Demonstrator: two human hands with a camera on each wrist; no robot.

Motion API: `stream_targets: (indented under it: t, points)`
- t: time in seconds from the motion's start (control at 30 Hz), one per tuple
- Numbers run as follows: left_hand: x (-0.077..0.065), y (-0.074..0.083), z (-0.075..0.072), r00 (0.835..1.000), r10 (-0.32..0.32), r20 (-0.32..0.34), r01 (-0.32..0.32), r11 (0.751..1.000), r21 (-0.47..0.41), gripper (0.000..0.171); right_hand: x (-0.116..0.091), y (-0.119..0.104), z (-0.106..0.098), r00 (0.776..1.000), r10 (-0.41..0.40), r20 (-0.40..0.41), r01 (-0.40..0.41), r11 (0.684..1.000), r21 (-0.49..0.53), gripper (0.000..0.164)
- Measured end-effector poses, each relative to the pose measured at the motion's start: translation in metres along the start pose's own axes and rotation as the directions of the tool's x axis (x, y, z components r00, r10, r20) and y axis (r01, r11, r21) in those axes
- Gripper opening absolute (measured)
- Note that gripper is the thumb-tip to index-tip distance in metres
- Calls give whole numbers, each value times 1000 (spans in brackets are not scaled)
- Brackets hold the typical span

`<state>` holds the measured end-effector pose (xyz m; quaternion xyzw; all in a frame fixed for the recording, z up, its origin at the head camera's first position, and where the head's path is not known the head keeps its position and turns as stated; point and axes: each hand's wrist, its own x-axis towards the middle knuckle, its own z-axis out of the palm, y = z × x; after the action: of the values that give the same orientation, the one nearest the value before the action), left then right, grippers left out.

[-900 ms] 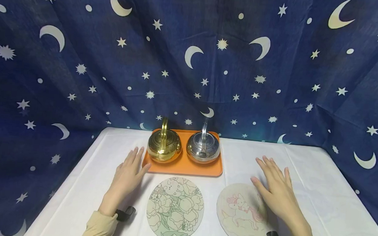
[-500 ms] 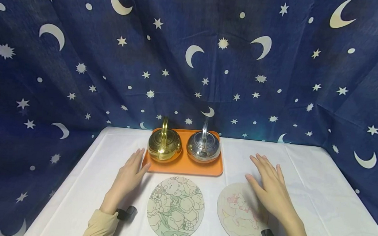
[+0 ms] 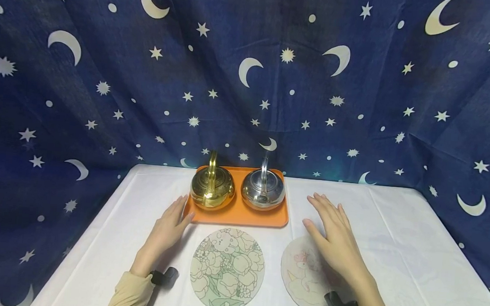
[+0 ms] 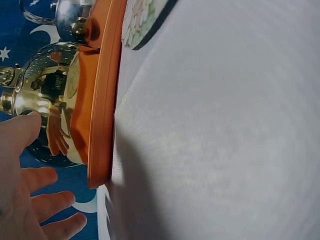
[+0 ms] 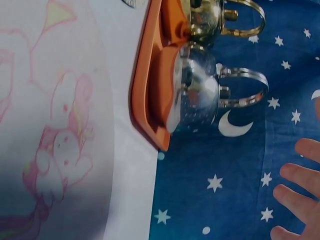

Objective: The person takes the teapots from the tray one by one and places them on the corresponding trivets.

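A gold teapot (image 3: 212, 191) and a silver teapot (image 3: 263, 192) stand side by side on an orange tray (image 3: 240, 217), their arched handles upright. My left hand (image 3: 167, 228) is at the tray's left end, fingers extended and thumb apart, holding nothing; in the left wrist view its thumb overlaps the gold teapot (image 4: 45, 100). Over the far right part of a round mat with a pink unicorn print (image 3: 299, 289), my right hand (image 3: 335, 235) hovers with straight fingers and nothing in it. Its fingers (image 5: 300, 200) show at the edge of the right wrist view, apart from the silver teapot (image 5: 197, 90).
A round mat with a green floral print (image 3: 227, 270) lies in front of the tray, left of the unicorn mat. White cloth (image 3: 400, 249) covers the table. Behind it hangs a dark blue curtain (image 3: 248, 110) with moons and stars.
My right hand has moved left over the unicorn mat, toward the tray, covering more of the print. The left hand has stayed nearly still by the tray. Teapots and mats have not moved.
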<state>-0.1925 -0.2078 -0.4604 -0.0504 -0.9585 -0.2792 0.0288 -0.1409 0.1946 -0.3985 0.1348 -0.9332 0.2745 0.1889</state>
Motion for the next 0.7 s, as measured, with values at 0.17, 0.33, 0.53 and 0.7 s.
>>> stream_targets:
  t: [0.17,0.33,0.53,0.7]
  points:
    - [3,-5,3,1000,2,4,-2,1000,-18,63,4,-10,4,1000,-5,5,5,1000,7,52]
    - [4,-8,5,1000,-13,11,13,999,-34,63,9,-21,7,999,-37,4,36,999,22,50]
    - [6,-11,8,1000,-10,7,10,999,-39,62,15,-34,11,997,-79,7,78,996,53,50]
    - [7,-12,11,999,-26,34,27,999,-33,62,19,-46,16,995,-93,23,91,993,78,50]
